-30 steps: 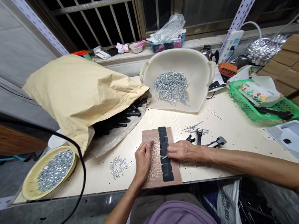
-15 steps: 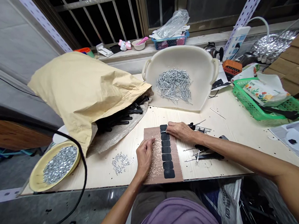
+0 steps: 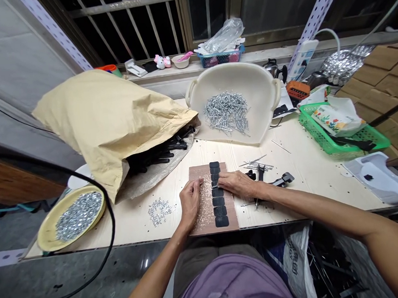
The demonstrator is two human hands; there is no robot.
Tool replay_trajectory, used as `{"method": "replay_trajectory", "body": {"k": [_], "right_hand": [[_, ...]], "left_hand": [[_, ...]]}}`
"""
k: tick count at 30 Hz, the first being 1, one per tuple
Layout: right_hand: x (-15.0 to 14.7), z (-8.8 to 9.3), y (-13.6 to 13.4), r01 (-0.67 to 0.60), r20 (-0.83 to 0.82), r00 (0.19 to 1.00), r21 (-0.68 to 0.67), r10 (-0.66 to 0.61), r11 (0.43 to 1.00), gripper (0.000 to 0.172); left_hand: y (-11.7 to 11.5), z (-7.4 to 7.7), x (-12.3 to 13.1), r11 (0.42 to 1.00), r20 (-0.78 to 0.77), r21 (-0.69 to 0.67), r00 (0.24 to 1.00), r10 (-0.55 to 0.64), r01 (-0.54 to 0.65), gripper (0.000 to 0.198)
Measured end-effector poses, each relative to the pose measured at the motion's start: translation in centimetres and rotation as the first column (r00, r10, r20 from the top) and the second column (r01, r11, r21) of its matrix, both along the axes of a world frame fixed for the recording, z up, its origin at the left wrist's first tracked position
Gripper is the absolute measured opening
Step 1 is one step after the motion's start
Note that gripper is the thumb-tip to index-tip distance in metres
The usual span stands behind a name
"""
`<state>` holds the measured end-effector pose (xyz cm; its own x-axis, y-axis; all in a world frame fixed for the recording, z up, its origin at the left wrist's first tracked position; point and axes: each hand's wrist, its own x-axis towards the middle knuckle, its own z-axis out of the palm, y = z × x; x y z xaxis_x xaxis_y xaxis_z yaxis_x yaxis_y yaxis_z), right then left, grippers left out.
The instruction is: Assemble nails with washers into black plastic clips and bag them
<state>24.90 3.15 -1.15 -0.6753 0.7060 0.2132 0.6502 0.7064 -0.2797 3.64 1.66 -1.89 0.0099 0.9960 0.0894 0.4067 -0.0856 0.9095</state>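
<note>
A column of black rounded-square pads (image 3: 220, 210) lies on a brown board (image 3: 208, 224) at the table's front. My right hand (image 3: 236, 184) is closed, its fingertips pressed down at the middle of this column; a small shiny bit shows at the tips, too small to name. Left of the pads, my left hand (image 3: 189, 199) rests at the board's edge, thumb and forefinger pinched; what they hold, if anything, I cannot make out. Tiny pale bits (image 3: 207, 201) cover the board between both hands. Right of the board lie metal pins (image 3: 255, 165) and black plastic parts (image 3: 284, 179), partly behind my right forearm.
A white basin (image 3: 259, 89) of metal pins stands at the back. Left are a paper sack (image 3: 106, 110) spilling black parts and a yellow bowl (image 3: 43, 234) of small metal pieces, with more pieces (image 3: 160, 211) scattered nearby. A green basket (image 3: 322, 134) sits right.
My right hand has moved down the column of pads, toward me, from near its far end to its middle. My left hand stays beside the board. The camera view has shifted slightly.
</note>
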Motion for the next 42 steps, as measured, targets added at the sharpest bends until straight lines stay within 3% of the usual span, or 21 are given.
{"method": "replay_trajectory", "body": {"k": [8, 13, 16, 18, 20, 24, 27, 31, 37, 42], "right_hand": [[1.8, 2.8, -0.7, 0.087, -0.027, 0.996, -0.017, -0.087, 0.996, 0.02], [3.8, 4.6, -2.1, 0.22, 0.101, 0.971, -0.024, -0.217, 0.975, 0.024], [6.1, 5.8, -4.1, 0.187, 0.258, 0.952, -0.071, -0.163, 0.98, 0.033], [7.1, 5.8, -5.7, 0.185, 0.414, 0.902, -0.115, -0.122, 0.976, 0.051], [7.3, 5.0, -7.2, 0.245, 0.552, 0.82, -0.102, -0.15, 0.964, 0.057], [6.4, 2.7, -8.7, 0.295, 0.639, 0.73, 0.025, -0.242, 0.955, 0.024], [6.1, 2.1, -8.4, 0.26, 0.64, 0.734, 0.045, -0.228, 0.964, 0.019], [6.5, 2.3, -7.6, 0.245, 0.641, 0.738, 0.035, -0.21, 0.969, 0.016], [7.2, 2.2, -7.0, 0.319, 0.64, 0.727, 0.008, -0.25, 0.948, 0.023], [9.1, 5.0, -5.5, 0.452, 0.602, 0.699, 0.046, -0.386, 0.891, 0.019]], "left_hand": [[0.0, -0.2, -0.1, 0.999, -0.018, 0.045, 1.0, -0.013, 0.013, 0.038], [-0.1, -0.4, -0.1, 0.997, -0.007, 0.071, 1.0, -0.019, 0.019, 0.039], [-0.1, -0.6, -0.1, 0.997, -0.013, 0.078, 1.0, -0.007, 0.008, 0.04], [0.0, -0.7, -0.1, 0.997, -0.024, 0.081, 1.0, -0.011, 0.013, 0.04], [0.0, -0.7, -0.1, 0.996, -0.036, 0.089, 0.999, -0.015, 0.018, 0.04], [0.0, -0.7, -0.1, 0.994, -0.072, 0.11, 0.997, -0.014, 0.022, 0.037], [0.0, -0.8, -0.1, 0.992, -0.083, 0.123, 0.997, -0.012, 0.022, 0.036], [0.1, -0.8, -0.1, 0.991, -0.096, 0.131, 0.995, -0.002, 0.014, 0.037], [0.1, -0.9, -0.1, 0.991, -0.105, 0.133, 0.994, -0.009, 0.023, 0.037], [0.1, -0.8, -0.1, 0.989, -0.112, 0.143, 0.994, -0.011, 0.027, 0.038]]}}
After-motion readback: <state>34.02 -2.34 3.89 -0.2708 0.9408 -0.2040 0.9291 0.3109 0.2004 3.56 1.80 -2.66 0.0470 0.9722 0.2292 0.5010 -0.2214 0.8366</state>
